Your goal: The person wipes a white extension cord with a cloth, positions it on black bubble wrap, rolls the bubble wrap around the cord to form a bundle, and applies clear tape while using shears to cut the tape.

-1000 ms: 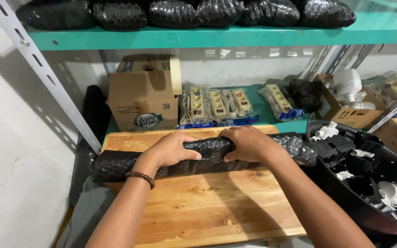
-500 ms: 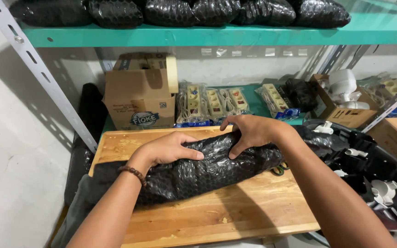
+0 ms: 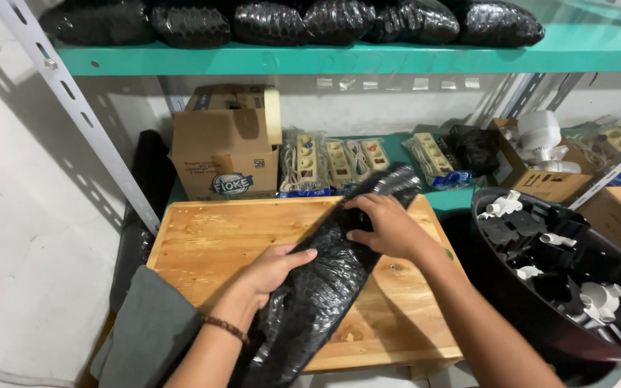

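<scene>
A long bundle wrapped in black bubble wrap lies slantwise on a wooden board, one end at the back right and the other hanging over the front edge. My left hand grips its left side near the middle. My right hand presses on its upper part. A thin bracelet sits on my left wrist.
A teal shelf above carries several more black wrapped bundles. Behind the board stand a cardboard box and packed power strips. A black tub with white plastic fittings sits at the right. A grey cloth lies at the front left.
The bundle has swung from lying crosswise to slanting, its near end coming toward me and off the board's front edge. Both hands turned with it.
</scene>
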